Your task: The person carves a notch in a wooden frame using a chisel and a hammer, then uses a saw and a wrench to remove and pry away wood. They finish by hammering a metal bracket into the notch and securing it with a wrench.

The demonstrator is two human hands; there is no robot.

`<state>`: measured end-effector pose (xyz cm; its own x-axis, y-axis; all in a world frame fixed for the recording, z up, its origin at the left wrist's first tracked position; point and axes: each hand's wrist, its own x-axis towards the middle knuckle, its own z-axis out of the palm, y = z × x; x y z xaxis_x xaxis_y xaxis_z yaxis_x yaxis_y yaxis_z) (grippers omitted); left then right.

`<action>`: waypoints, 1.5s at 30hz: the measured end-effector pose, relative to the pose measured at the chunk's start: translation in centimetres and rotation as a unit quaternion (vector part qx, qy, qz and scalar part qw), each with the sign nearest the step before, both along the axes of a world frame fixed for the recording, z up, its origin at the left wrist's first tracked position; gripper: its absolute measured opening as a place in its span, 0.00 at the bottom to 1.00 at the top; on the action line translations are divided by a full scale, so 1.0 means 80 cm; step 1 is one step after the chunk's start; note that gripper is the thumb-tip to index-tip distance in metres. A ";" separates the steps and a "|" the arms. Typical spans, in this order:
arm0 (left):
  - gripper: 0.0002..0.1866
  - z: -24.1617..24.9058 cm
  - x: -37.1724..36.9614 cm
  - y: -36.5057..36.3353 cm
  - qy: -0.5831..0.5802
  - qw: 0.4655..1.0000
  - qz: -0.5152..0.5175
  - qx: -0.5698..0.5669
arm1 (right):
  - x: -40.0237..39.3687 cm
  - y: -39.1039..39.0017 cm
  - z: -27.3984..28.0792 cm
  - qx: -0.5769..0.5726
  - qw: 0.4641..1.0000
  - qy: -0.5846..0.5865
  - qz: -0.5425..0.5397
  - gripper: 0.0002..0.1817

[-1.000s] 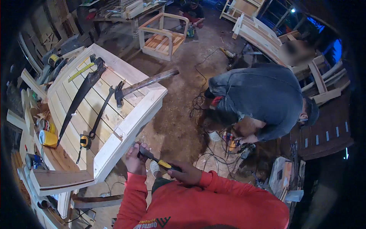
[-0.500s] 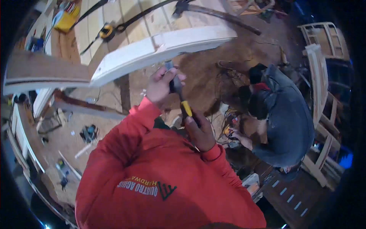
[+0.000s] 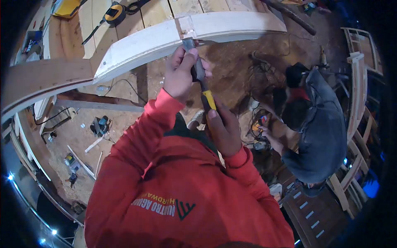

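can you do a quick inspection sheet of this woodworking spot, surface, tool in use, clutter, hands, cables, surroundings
Surface: slatted wooden panel with a pale rail; a notch is cut in the rail.
Job's things: chisel, yellow-and-black handle, tip at the notch's near edge; contact cannot be told.
Clutter: tape measure and yellow container near the panel's far side; wood strips on the floor.
Hands: left hand grips the chisel near its blade, right hand its handle.
Cables: black cable loose on the floor, left; more beside the co-worker.
Surroundings: co-worker bent over at right, one hand at an orange tool.
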<state>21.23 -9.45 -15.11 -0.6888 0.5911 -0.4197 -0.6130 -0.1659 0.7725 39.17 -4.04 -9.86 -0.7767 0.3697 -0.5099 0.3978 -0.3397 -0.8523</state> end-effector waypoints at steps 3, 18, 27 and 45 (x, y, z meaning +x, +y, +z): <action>0.18 0.007 0.002 0.005 -0.040 0.999 0.017 -0.007 | -0.001 0.000 -0.002 0.051 0.998 -0.031 0.010 0.28; 0.24 0.020 0.004 0.024 0.039 0.995 0.053 -0.081 | -0.020 0.002 0.014 0.122 0.990 -0.061 0.040 0.28; 0.22 0.013 0.007 0.028 0.034 0.993 0.072 -0.086 | -0.021 -0.007 0.007 0.071 0.995 -0.064 0.025 0.27; 0.23 0.018 0.005 0.049 0.067 0.990 0.067 -0.103 | -0.003 -0.005 -0.015 0.076 0.997 -0.026 -0.002 0.28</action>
